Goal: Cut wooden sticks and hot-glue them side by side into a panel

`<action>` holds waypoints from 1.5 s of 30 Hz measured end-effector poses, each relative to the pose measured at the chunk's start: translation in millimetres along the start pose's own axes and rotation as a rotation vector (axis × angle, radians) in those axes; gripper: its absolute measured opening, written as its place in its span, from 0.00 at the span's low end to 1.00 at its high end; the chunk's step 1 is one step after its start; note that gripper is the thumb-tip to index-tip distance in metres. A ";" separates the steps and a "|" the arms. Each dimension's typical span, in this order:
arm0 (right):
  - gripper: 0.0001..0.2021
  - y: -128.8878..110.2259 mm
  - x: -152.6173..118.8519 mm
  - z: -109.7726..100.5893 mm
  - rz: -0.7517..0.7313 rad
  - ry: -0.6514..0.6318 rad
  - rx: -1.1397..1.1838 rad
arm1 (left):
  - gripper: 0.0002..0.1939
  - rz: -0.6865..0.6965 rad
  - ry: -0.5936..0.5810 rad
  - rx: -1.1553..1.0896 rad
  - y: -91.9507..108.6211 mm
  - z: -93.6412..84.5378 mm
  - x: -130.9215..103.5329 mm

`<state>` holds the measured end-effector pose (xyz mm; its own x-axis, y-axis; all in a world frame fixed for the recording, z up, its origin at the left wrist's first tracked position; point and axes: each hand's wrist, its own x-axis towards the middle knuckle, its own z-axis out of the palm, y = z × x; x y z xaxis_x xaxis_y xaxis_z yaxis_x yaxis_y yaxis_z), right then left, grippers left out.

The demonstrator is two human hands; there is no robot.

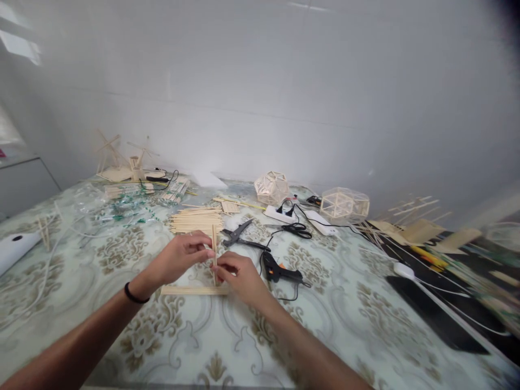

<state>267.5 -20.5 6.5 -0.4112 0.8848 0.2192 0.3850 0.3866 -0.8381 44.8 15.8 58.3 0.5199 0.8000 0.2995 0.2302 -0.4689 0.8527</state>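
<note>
Between my two hands, pale wooden sticks [214, 236] stand lined up, pointing away from me. My left hand [184, 255], with a black band on its wrist, is closed with thumb and fingertips against their left side. Lower down, my right hand [240, 275] pinches the same sticks; its fingertips are partly hidden. Crosswise in front lies a flat row of wooden sticks [190, 291], its right end by my right hand. Just beyond the hands rests a loose pile of similar sticks [195, 219]. Dark-handled pliers or cutters [239, 236] lie to its right.
A black glue gun [281, 269] and black scissors [296, 231] lie right of my hands, near a white power strip [280, 213] with cables. Two stick-built polyhedron frames [271, 187] stand behind. Plastic wrappers [130, 208] spread at left; a dark phone-like slab [434, 314] lies right.
</note>
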 end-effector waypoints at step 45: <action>0.15 0.5 -14.4 0.9 -0.110 0.009 -0.222 | 0.06 0.209 -0.034 0.172 -1.1 21.9 -25.4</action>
<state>272.8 -33.3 2.6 -0.4536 0.8360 0.3088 0.5105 0.5277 -0.6789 49.3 -12.2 40.4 0.5971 0.6678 0.4444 0.2497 -0.6812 0.6882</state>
